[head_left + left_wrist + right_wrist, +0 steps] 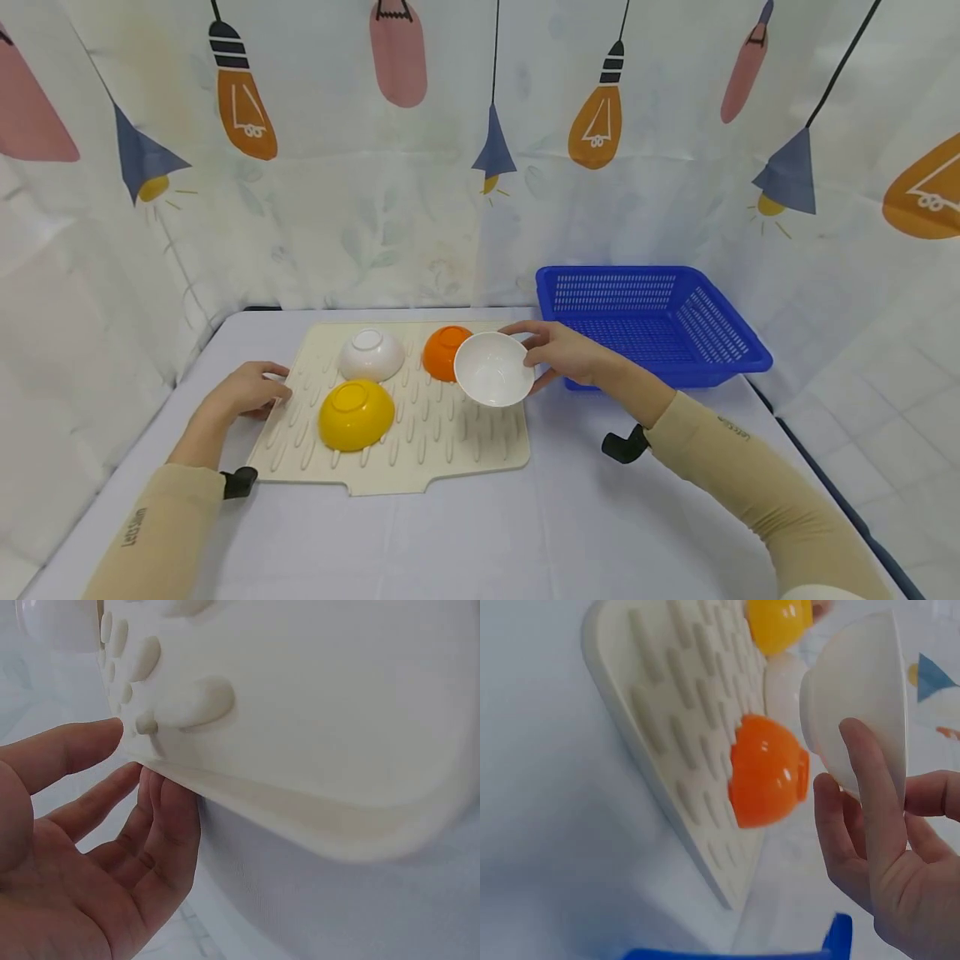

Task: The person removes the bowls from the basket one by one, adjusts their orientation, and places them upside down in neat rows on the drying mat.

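Observation:
My right hand (558, 354) pinches the right side of a white bowl (491, 375), its inside turned towards the head view. In the right wrist view the bowl (859, 690) is tipped on its side. It overlaps an orange bowl (444, 343) that lies upside down on a cream draining board (465, 454) with raised ridges. A yellow bowl (356, 417) and a second white bowl (371, 357) are also upside down there. My left hand (243, 390) holds the board's left edge; the left wrist view shows the thumb above the rim and the fingertips (172, 799) under it.
A blue perforated basket (731, 354) stands at the back right, behind my right forearm. White cloth (480, 542) covers the table. A curtain (450, 225) printed with lamps and bulbs hangs behind it and along the sides.

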`<state>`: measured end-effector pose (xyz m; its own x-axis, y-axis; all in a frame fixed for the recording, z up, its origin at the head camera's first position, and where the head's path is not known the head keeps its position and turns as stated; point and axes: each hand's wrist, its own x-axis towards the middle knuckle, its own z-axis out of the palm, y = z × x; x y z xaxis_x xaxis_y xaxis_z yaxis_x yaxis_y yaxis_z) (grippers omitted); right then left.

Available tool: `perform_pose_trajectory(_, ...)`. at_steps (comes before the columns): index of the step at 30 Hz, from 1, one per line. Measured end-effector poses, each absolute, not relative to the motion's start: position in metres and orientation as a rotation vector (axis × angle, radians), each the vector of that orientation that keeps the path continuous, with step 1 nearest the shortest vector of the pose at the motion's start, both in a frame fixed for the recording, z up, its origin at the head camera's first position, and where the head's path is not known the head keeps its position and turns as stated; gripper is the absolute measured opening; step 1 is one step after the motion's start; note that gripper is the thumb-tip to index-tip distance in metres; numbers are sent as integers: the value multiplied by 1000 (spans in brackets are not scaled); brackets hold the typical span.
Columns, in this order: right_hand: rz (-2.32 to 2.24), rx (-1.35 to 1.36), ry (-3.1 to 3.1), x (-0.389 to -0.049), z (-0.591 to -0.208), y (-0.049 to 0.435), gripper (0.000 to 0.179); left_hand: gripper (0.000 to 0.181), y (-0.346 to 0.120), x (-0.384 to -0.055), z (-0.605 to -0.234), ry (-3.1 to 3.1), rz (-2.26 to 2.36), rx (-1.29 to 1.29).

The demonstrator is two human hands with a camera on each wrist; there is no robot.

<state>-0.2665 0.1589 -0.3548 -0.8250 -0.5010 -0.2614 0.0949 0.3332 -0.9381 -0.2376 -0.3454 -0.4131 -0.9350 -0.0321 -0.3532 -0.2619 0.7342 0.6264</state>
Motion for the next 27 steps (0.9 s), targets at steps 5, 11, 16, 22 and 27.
perform_pose_trajectory(5, -1507, -360, 2058, -262, -365, 150, 59, 59, -344, -237, -414, 2615, 1012, -260)
perform_pose_trajectory(11, -1539, -325, 2011, -258, -370, 143, 60, 58, -343, -236, -412, 2631, 975, -262)
perform_pose_trajectory(16, -1543, -280, 2013, -257, -372, 141, 61, 61, -338, -234, -406, 2634, 965, -282)
perform_pose_trajectory(22, -1549, -243, 2008, -257, -379, 140, 61, 65, -332, -235, -395, 2687, 945, -258)
perform_pose_trajectory(27, -1569, -222, 1993, -256, -383, 139, 61, 65, -320, -236, -386, 2717, 972, -179)
